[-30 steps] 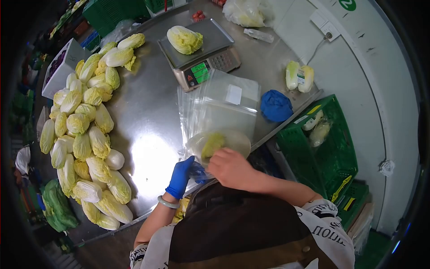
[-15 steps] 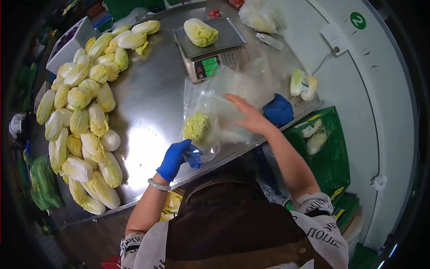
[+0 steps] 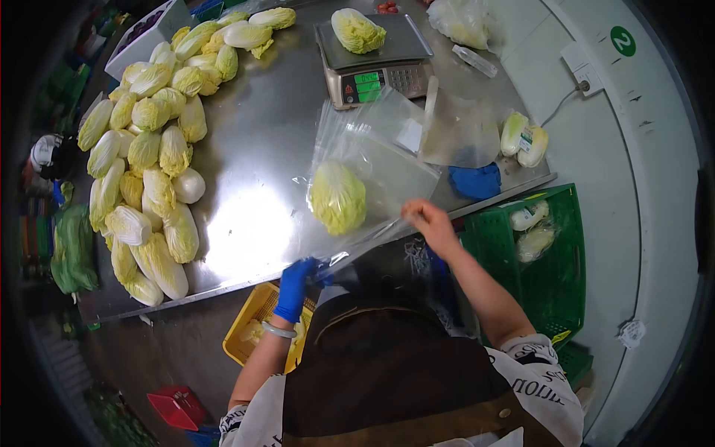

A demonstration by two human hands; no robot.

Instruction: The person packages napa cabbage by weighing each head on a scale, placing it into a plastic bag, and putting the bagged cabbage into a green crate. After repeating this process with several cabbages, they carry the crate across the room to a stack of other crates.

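Note:
A yellow-green cabbage (image 3: 338,197) lies inside a clear plastic bag (image 3: 387,171) near the table's front edge. My left hand (image 3: 296,287), in a blue glove, is closed on the bag's lower left part. My bare right hand (image 3: 432,226) pinches the bag's edge on the right, and the plastic is stretched between both hands. More flat clear bags lie behind the cabbage. Beyond them another cabbage (image 3: 357,31) rests on a digital scale (image 3: 376,78) with a lit green display.
A large pile of cabbages (image 3: 149,149) covers the table's left side. A blue cloth-like item (image 3: 475,181) and wrapped cabbages (image 3: 524,139) are at the right. Below stand a green crate (image 3: 566,261), a yellow basket (image 3: 242,324) and a red container (image 3: 177,406).
The view has shifted, so the table appears higher. My right hand has come down and closed on the bag's edge; my left hand has pulled the plastic taut toward me.

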